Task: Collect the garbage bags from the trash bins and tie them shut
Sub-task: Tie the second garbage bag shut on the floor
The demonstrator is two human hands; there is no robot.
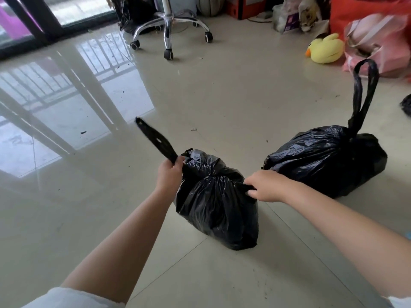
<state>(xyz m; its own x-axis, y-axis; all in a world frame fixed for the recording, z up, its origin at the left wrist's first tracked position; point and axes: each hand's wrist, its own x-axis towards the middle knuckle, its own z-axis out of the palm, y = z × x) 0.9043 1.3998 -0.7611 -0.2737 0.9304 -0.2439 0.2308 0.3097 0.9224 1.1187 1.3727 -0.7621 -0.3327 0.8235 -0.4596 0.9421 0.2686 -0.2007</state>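
A full black garbage bag [216, 203] stands on the tiled floor in front of me, its neck gathered into a knot. My left hand [170, 173] is closed around the bag's left handle strap [153, 138], which sticks up and to the left. On the other side, my right hand [264, 185] grips the right handle strap and pulls it sideways. A second black garbage bag [327, 158] lies just behind to the right, tied, with its looped handles [364, 92] standing upright.
An office chair's chrome wheeled base [169, 25] stands at the back, with another black bag [133, 14] behind it. A yellow plush duck [325, 48], a pink bag [378, 41] and boxes crowd the back right. A glass door lies to the left.
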